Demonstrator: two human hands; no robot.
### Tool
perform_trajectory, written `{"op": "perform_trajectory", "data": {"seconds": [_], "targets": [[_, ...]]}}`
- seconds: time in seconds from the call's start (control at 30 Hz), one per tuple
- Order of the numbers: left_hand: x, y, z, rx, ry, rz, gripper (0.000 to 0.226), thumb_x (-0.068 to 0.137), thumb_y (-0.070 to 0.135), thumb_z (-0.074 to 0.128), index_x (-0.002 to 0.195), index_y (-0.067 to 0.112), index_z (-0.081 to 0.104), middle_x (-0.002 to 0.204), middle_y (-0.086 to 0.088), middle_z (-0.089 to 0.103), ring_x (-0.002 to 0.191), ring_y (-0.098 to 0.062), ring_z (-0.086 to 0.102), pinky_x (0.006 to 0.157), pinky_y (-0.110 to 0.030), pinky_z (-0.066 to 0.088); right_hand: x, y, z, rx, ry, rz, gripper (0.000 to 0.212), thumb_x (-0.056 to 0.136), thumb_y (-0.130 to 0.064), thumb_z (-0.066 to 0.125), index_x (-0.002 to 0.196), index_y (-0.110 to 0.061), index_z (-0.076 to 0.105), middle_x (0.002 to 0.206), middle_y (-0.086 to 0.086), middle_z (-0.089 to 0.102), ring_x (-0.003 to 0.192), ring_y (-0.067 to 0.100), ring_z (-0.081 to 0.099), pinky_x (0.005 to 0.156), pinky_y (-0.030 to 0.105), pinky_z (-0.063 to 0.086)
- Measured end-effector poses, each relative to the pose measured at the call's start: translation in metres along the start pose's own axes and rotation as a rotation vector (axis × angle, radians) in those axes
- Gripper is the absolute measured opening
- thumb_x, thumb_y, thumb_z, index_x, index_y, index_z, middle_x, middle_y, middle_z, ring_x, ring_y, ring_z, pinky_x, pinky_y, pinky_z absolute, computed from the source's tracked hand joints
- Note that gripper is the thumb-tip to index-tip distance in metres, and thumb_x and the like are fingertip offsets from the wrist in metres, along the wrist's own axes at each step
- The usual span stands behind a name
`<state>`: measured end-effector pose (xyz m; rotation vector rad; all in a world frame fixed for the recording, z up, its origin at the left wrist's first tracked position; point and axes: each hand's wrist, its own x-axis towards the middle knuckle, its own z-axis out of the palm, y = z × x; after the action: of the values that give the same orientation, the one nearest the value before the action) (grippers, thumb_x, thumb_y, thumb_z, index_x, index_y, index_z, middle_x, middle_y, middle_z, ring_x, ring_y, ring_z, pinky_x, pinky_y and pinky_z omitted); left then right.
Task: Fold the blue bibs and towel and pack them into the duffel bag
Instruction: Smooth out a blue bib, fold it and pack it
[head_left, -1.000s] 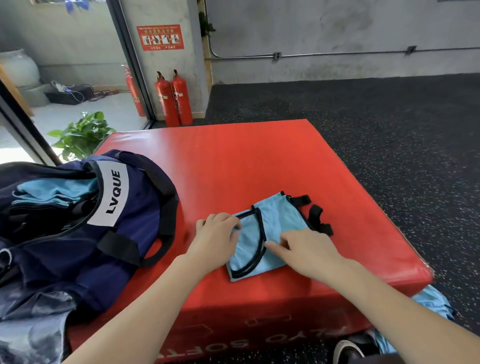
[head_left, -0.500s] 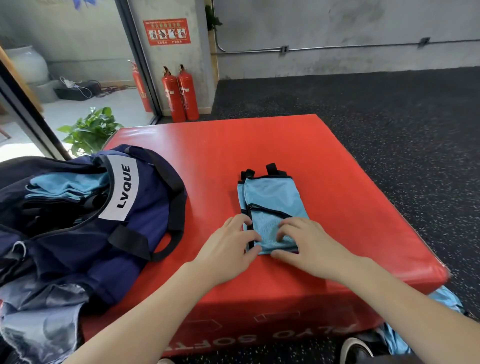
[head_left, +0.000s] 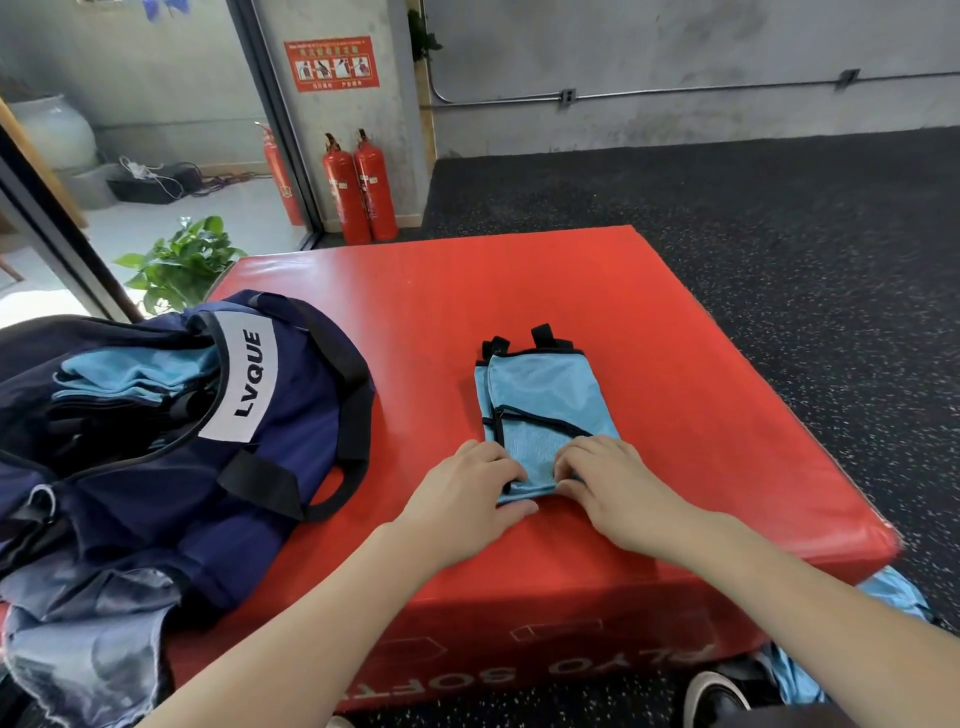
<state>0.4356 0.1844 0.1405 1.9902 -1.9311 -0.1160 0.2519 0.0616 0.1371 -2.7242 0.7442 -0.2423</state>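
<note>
A light blue mesh bib (head_left: 543, 400) with black trim lies folded into a narrow strip on the red plyo box (head_left: 675, 395), its black straps pointing away from me. My left hand (head_left: 467, 493) pinches the bib's near left corner. My right hand (head_left: 613, 483) pinches its near right corner. The navy duffel bag (head_left: 171, 441) marked LVQUE stands open on the box's left side, with folded blue fabric (head_left: 130, 374) inside it.
More light blue fabric (head_left: 893, 603) lies on the floor past the box's near right corner, beside a shoe (head_left: 711, 696). Crumpled grey-blue cloth (head_left: 78, 634) hangs at the bag's near end. Fire extinguishers (head_left: 358, 192) and a plant (head_left: 182, 260) stand behind the box.
The bib was turned from a slanted lie to a straight strip pointing away from me. Both hands moved to its near end and now pinch the corners.
</note>
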Motion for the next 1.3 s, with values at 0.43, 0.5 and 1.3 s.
{"op": "perform_trajectory", "data": {"seconds": [0.43,0.5,1.3], "targets": [[0.010,0.006,-0.008,-0.238,0.239,-0.027,0.012,0.084,0.021,0.070,0.088,0.021,0.059,0.121,0.010,0.065,0.133,-0.003,0.044,0.109,-0.012,0.025,-0.006,0.011,-0.029,0.114,0.047,0.144,0.010,0.081,-0.033,0.062,0.088,-0.035,0.055,0.084,-0.015,0.061,0.083,0.012,0.061,0.075,0.038,0.050],[0.007,0.014,-0.016,-0.305,0.271,-0.050,0.013,0.086,0.025,0.070,0.086,0.024,0.057,0.105,0.012,0.069,0.115,-0.003,0.058,0.098,-0.015,0.038,-0.005,0.011,-0.038,0.255,0.047,0.166,0.008,0.079,-0.029,0.064,0.080,-0.031,0.056,0.069,-0.013,0.061,0.063,0.006,0.055,0.063,0.031,0.046],[0.016,0.013,-0.013,-0.377,0.224,-0.561,0.025,0.099,0.041,0.051,0.084,0.021,0.048,0.065,0.004,0.054,0.057,-0.016,0.048,0.052,-0.034,0.036,0.023,0.020,-0.027,0.673,0.274,0.327,0.011,0.086,-0.039,0.076,0.091,-0.031,0.071,0.084,-0.013,0.073,0.074,0.004,0.061,0.072,0.028,0.046]]}}
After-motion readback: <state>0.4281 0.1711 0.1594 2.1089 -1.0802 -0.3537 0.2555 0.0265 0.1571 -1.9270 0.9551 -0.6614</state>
